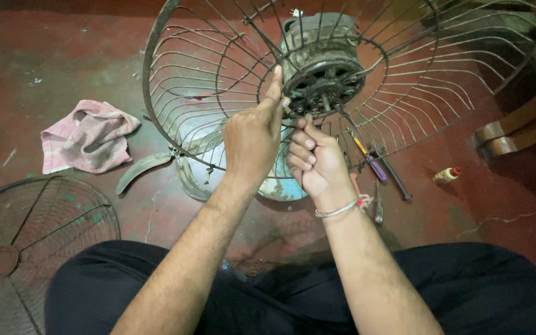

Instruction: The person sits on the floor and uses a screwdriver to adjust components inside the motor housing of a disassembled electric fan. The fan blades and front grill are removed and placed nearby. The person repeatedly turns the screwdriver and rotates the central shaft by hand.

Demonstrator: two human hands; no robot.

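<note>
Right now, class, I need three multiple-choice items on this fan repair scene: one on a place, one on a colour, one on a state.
1. Where does the detached front grille lie?
A. On the floor at lower left
B. On the motor
C. Over the cloth

2. What colour is the crumpled cloth?
A. Green
B. Pink
C. Black

3. How is the rear wire guard?
A. Flat on the floor
B. Wrapped in cloth
C. Mounted around the motor, raised

Answers:
1 A: it rests on the red floor beside the knee.
2 B: it shows pink with grey smudges.
3 C: the left hand and right hand work at the hub, with the guard ringing the motor.
</note>
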